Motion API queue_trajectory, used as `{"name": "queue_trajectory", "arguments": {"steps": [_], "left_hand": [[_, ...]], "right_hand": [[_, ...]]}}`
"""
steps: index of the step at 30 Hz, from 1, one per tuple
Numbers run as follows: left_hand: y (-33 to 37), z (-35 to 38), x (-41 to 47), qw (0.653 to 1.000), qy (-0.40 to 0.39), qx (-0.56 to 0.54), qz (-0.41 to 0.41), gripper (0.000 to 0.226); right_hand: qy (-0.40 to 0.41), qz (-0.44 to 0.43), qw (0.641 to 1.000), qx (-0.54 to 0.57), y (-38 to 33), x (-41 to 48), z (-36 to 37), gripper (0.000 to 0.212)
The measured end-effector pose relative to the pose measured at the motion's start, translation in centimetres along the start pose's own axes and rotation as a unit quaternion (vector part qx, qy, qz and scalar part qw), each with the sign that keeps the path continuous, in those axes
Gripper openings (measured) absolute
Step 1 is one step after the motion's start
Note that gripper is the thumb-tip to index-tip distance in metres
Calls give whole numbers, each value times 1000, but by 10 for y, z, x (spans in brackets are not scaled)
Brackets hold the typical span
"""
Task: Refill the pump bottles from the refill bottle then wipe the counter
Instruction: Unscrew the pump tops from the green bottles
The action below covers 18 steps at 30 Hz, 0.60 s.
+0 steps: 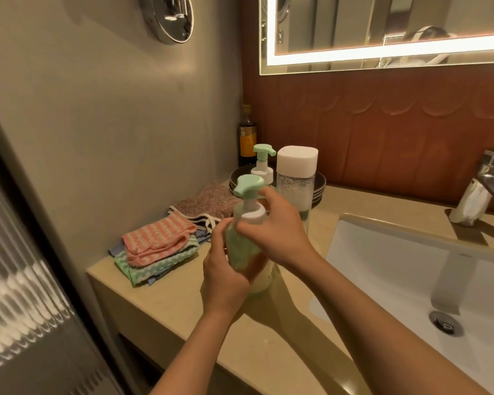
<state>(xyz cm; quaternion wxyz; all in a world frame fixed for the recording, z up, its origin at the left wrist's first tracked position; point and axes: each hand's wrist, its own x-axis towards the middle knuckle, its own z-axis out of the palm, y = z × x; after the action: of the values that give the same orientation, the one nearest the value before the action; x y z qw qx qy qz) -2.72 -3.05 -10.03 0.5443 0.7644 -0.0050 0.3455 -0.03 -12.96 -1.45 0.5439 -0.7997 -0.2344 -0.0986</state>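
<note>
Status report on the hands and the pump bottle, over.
Left hand grips pump bottle body. Right hand grips its collar. Refill bottle capped, behind. Nothing in the way.

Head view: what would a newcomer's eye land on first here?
The green pump bottle at the centre, its body gripped by the left hand while the right hand holds its white collar above the counter. Next, the lit mirror at top right and the stack of striped cloths on the counter's left.
</note>
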Motion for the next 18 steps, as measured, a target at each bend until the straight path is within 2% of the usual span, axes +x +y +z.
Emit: {"name": "queue_trajectory", "arguments": {"steps": [3, 6, 7, 10, 14, 18], "left_hand": [[-2, 1, 0, 1000, -7, -15, 2, 75], [-2, 0, 0, 1000, -7, -15, -12, 73], [-1, 0, 0, 1000, -9, -11, -17, 72], [0, 0, -1, 1000, -12, -7, -19, 72], [1, 0, -2, 1000, -24, -11, -12, 75], [-1, 0, -2, 999, -27, -15, -26, 70]], "right_hand": [[-43, -9, 998, -38, 0, 1, 2, 55], [13, 0, 997, -76, 2, -1, 9, 80], [35, 2, 997, -62, 2, -1, 8, 81], [39, 6, 999, -6, -2, -4, -1, 74], [7, -21, 1000, 0, -10, -7, -10, 72], [26, -55, 998, 18, -23, -5, -21, 63]]}}
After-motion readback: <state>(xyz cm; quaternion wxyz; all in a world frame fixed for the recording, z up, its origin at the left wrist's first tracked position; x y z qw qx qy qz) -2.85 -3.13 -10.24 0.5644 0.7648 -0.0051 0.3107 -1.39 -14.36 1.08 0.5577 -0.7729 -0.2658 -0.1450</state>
